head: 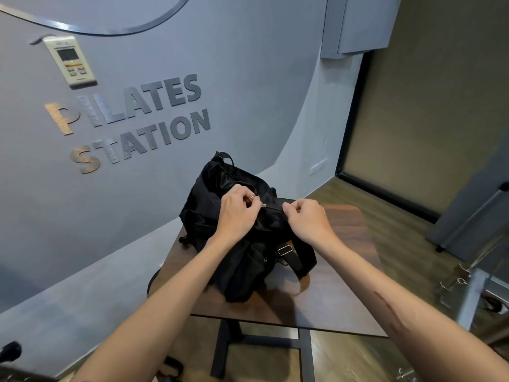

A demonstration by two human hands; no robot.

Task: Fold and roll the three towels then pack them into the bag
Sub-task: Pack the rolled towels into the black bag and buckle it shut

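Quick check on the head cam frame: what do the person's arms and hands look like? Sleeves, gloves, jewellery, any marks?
Both forearms are bare to the frame edge: no sleeves, gloves or watch visible. The left hand shows a small ring-like glint at one finger, too small to confirm. The right hand has no visible jewellery. The right forearm carries a long dark streak-like mark.

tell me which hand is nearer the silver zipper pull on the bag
Left. The left hand has its fingertips right at the zipper pull on top of the black bag; the right hand pinches the zipper line further along to the right.
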